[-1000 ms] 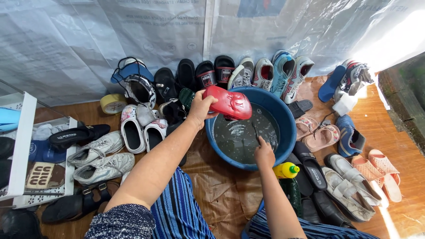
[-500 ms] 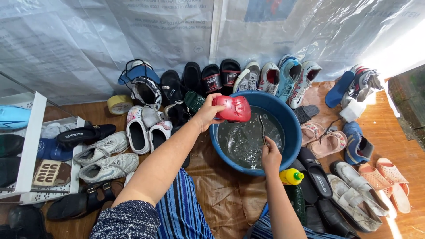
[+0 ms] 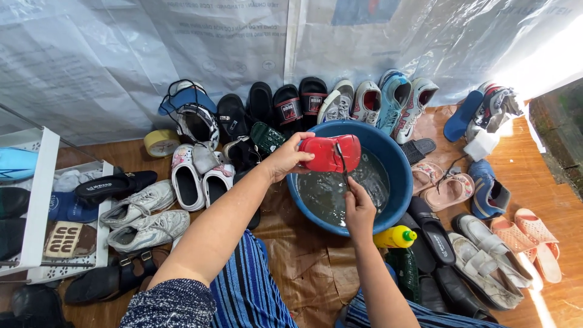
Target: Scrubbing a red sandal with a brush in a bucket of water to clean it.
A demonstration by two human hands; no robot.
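Left hand (image 3: 285,161) clamped on red sandal (image 3: 330,153) over blue basin (image 3: 398,176) rim, right hand (image 3: 359,206) closed round thin brush handle (image 3: 345,173), shoes crowding every side, sandal now lifted nearer centre.

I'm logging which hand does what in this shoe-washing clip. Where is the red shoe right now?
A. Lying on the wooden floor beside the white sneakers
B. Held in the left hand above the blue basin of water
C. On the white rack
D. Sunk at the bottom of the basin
B: the left hand grips the red shoe over the round blue plastic basin of water, while the right hand holds a thin dark brush-like tool against it.
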